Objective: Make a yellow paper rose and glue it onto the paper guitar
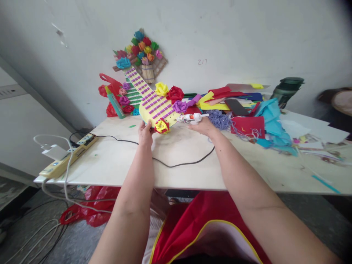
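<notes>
A pale yellow craft board (150,101) with purple strips and a long narrow neck leans up at the back of the table. Paper flowers sit on it: a yellow one (161,89), a red one (175,94), a purple one (180,106) and a red-and-yellow one (161,125). My left hand (145,132) is closed on the board's lower left edge. My right hand (202,126) is wrapped round a white glue gun (191,117), its nozzle pointing left at the board's lower right part, close to the surface.
A power strip (68,156) lies at the left; a black cable (176,166) loops across the table (123,172). Behind stand a glue bottle (114,104) and a flower bouquet (147,73). Coloured paper (220,97), purple yarn (218,120), a phone (235,107) and a dark bottle (287,91) are at right.
</notes>
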The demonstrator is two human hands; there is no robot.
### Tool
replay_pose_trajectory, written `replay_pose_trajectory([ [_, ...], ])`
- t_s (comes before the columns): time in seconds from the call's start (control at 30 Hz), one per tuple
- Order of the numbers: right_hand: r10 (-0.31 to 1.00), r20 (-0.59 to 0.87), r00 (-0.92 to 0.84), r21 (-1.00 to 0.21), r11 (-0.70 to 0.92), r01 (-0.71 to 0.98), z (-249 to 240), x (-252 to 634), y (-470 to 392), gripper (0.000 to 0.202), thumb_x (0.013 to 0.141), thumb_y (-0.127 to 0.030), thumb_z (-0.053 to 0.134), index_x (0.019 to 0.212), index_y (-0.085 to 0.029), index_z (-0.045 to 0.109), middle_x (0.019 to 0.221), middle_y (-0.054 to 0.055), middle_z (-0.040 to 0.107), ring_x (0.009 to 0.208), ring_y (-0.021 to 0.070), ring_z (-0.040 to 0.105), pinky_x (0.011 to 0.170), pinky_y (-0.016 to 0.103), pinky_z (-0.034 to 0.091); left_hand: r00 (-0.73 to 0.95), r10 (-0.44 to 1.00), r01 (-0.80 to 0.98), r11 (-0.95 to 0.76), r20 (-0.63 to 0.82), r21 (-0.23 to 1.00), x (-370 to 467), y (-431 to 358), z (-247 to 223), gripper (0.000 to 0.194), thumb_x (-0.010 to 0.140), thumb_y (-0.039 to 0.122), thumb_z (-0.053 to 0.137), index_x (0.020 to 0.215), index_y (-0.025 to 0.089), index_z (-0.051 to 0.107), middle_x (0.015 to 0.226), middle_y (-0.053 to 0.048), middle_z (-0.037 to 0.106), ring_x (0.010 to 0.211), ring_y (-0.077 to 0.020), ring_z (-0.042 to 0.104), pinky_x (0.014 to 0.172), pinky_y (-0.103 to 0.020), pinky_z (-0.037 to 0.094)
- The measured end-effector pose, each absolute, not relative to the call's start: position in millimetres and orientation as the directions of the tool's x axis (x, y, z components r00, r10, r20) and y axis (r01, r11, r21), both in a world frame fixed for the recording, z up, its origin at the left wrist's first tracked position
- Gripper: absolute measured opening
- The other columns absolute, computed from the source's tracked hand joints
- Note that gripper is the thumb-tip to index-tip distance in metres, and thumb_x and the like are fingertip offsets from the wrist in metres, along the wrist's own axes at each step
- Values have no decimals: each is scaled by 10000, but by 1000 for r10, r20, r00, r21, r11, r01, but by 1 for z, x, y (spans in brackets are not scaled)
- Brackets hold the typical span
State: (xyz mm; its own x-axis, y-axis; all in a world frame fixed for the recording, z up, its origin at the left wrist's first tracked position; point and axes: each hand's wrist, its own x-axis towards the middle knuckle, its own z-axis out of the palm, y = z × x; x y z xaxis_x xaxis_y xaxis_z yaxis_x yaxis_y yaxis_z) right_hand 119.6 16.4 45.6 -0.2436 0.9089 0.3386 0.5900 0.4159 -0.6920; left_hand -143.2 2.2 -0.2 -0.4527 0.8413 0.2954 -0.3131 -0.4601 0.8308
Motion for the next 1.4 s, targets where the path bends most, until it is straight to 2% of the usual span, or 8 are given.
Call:
replay_pose_trajectory([
  [0.17,912,302,-276,-708,409,575,49,123,12,321,677,-284,710,959,-129,723,896,75,736,853,215,687,778,274,526,-457,833,-311,-479,313,821,-145,4,-2,517,600,417,802,1021,176,624,721,-11,681,537,-112,608,489,-201,472],
  [0.43,899,350,-265,-664,437,607,47,123,22,400,693,-279,704,1066,-135,704,1041,95,725,1007,239,663,896,311,487,-448,840,-326,-471,305,820,-144,5,-2,511,580,415,818,992,176,635,686,1,678,467,-93,564,461,-205,477],
  [0.63,898,327,-293,-700,439,564,47,122,16,352,684,-281,719,1001,-127,713,951,80,734,904,220,682,814,282,514,-451,836,-317,-477,312,820,-144,4,-1,533,594,416,808,1037,175,639,725,-11,691,505,-106,591,471,-211,483],
  [0.77,897,318,-307,-684,442,580,49,125,17,331,686,-262,715,986,-123,716,969,86,732,924,224,677,812,276,513,-459,833,-318,-479,309,818,-145,4,-1,545,572,407,815,1031,170,643,730,-14,688,520,-114,599,450,-207,467],
  [0.97,891,354,-286,-653,454,606,47,127,24,347,687,-268,713,1005,-129,712,1036,101,724,991,245,666,898,319,485,-453,833,-307,-479,316,823,-145,3,-1,519,605,401,798,1044,174,642,736,-20,691,521,-117,605,472,-216,486],
  [1.2,869,376,-321,-667,494,557,43,123,24,353,664,-282,727,988,-143,713,991,77,732,929,225,676,825,283,503,-443,839,-306,-472,315,827,-145,6,-3,511,611,415,798,1039,184,645,728,-28,702,533,-122,617,470,-200,483],
  [1.4,875,360,-323,-641,484,597,46,126,23,359,686,-269,705,1014,-124,708,1013,101,728,931,239,673,815,296,501,-443,836,-302,-478,323,825,-145,5,-2,507,603,430,800,1014,181,638,721,-22,699,527,-119,614,463,-195,480],
])
